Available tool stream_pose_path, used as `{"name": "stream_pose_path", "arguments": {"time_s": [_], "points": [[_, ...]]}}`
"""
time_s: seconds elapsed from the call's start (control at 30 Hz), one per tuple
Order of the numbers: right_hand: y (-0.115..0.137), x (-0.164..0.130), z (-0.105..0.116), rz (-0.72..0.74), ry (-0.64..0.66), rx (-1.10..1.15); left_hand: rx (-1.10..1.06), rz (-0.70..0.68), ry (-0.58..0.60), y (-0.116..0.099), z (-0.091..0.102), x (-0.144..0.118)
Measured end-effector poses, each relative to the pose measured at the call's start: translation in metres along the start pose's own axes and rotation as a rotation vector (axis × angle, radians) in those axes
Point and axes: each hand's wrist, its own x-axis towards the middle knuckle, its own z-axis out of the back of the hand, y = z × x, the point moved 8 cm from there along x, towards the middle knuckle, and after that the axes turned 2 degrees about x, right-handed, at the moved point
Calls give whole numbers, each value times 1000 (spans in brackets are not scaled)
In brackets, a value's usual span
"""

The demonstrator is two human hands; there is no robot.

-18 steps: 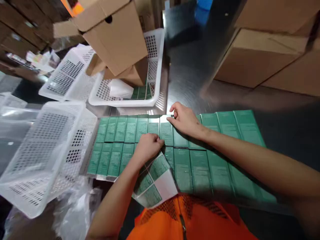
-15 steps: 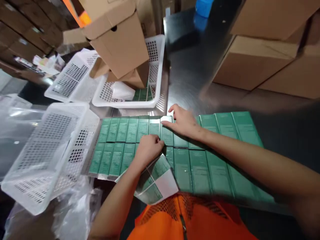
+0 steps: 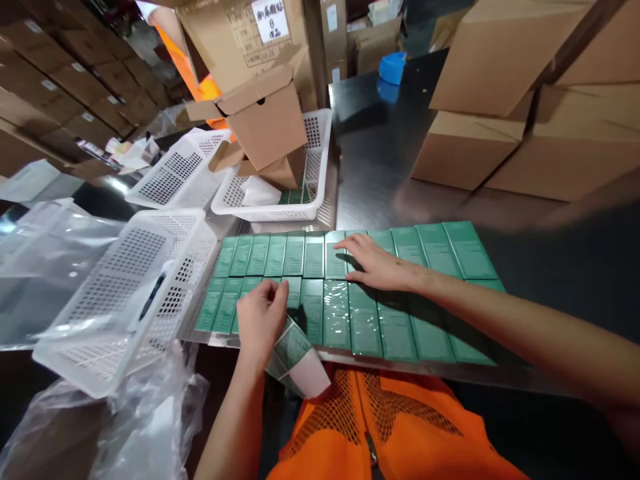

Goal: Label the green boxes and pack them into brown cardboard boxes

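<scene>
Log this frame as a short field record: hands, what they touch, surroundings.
left hand: pinches a sheet of green labels over the table's near edge
right hand: flat, palm down on the green boxes
green boxes: two rows, side by side on the steel table
left of rows: white baskets, clear plastic bags
behind: cardboard boxes

Two neat rows of flat green boxes (image 3: 400,293) lie label-up and edge to edge on the steel table (image 3: 380,167), glossy under clear wrap, the back row just in front of the white basket (image 3: 320,173). At the near edge of those rows a sheet of green labels (image 3: 295,353) curls off the table's front, its white backing showing, pinched at the top between fingers.
</scene>
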Motion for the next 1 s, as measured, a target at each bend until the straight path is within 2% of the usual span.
{"name": "stream_pose_path", "arguments": {"time_s": [0.1,0.2,0.27,0.3,0.33,0.37,0.43,0.5,0.53,0.57,0.67,0.73,0.83,0.9,1.0], "points": [[31,-36,-2,-91,-55,219,-109,49,-281,6,27,-9],[75,-66,-40,-136,6,496,-213,46,-572,4,47,-19],[95,-75,-69,-160,-2,649,-290,43,-683,3,54,-23],[97,-77,-79,-182,-50,717,-352,39,-699,5,56,-23],[95,-76,-87,-211,-116,781,-439,28,-677,7,57,-22],[90,-75,-90,-240,-191,832,-550,11,-606,11,55,-19],[78,-73,-88,-285,-311,868,-788,5,-308,17,41,-11],[72,-70,-78,-278,-351,800,-951,68,40,24,20,-12],[71,-70,-71,-259,-357,728,-991,108,159,28,12,-16],[73,-69,-63,-226,-369,646,-1011,138,217,32,7,-20],[84,-71,-42,-96,-484,423,-1021,128,206,39,5,-32],[91,-70,-36,-34,-535,373,-1017,102,223,36,3,-39],[92,-63,-42,-39,-478,424,-982,78,234,32,4,-44],[92,-59,-45,-66,-463,437,-923,58,147,33,14,-43],[96,-60,-43,-20,-528,384,-822,40,-10,34,29,-39]]}}
